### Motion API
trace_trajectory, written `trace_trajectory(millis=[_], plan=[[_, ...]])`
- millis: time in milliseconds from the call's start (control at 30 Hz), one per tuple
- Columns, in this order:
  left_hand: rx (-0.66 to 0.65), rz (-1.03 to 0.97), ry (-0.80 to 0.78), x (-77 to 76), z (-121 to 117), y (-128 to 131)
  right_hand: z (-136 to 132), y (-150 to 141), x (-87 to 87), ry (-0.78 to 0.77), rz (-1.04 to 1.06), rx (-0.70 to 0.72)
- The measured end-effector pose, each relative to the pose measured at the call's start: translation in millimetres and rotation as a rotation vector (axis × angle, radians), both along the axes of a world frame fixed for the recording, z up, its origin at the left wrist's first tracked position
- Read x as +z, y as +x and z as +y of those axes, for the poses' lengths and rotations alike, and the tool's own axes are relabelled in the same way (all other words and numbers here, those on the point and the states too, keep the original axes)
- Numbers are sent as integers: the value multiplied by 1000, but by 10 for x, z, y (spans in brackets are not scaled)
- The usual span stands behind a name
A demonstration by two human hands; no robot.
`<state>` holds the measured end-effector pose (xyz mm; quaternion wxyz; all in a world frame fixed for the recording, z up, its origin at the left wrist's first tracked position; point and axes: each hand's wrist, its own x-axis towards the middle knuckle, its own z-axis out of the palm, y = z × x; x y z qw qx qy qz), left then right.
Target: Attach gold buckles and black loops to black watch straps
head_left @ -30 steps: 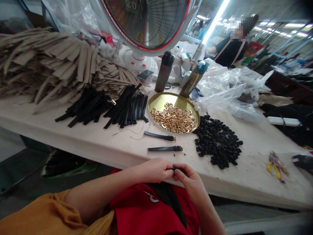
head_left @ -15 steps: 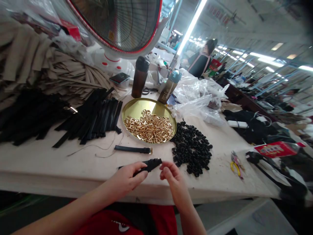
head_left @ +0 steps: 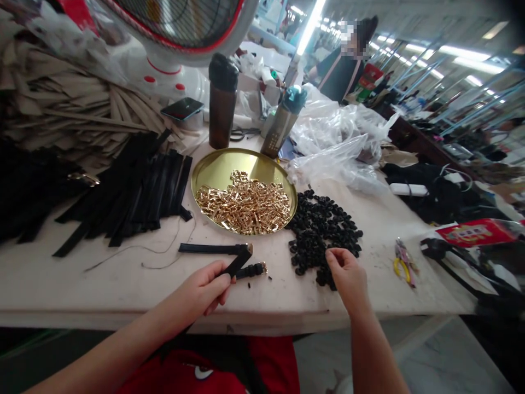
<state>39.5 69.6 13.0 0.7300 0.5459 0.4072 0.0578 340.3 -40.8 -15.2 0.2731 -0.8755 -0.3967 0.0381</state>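
My left hand (head_left: 204, 290) is closed around a black strap (head_left: 237, 264), whose free end points up and to the right. Two finished black straps with gold buckles lie on the table just beyond it, one (head_left: 213, 248) farther and one (head_left: 253, 270) nearer. My right hand (head_left: 348, 276) reaches to the near edge of a heap of small black loops (head_left: 324, 232), with thumb and fingers pinched together at the loops; what they grip is too small to make out. A round gold tray (head_left: 217, 169) holds a pile of gold buckles (head_left: 244, 205).
Loose black straps (head_left: 135, 191) and tan strips (head_left: 77, 117) are piled at the left. Two bottles (head_left: 221, 104) (head_left: 283, 123), a phone (head_left: 182, 108) and a fan (head_left: 176, 33) stand behind the tray. Clear plastic bags (head_left: 336, 142) and yellow-handled pliers (head_left: 404, 260) lie at the right. A person (head_left: 344, 63) works at the far end.
My right hand left the strap's end and moved right to the heap of black loops. My left hand kept the strap and lowered it toward the table edge. The view shifted slightly.
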Motion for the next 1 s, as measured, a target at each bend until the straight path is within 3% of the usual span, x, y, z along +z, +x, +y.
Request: trace_trajectory(millis=[200, 333, 467, 667, 833, 1000], plan=[[-74, 2, 19, -60, -98, -2, -341, -176, -148, -135, -161, 84], [-112, 15, 75, 5, -198, -15, -233, -283, -130, -219, -295, 240], [-124, 18, 129, 62, -302, -92, -135, -368, -110, -361, -464, 255], [-147, 18, 129, 51, -438, -203, -316, -439, -80, -309, -340, 363], [-173, -10, 122, 52, -514, -239, -511, -294, -144, -89, -105, 148], [-161, 3, 135, 73, -545, -265, -697, -104, -211, -70, -41, 53]])
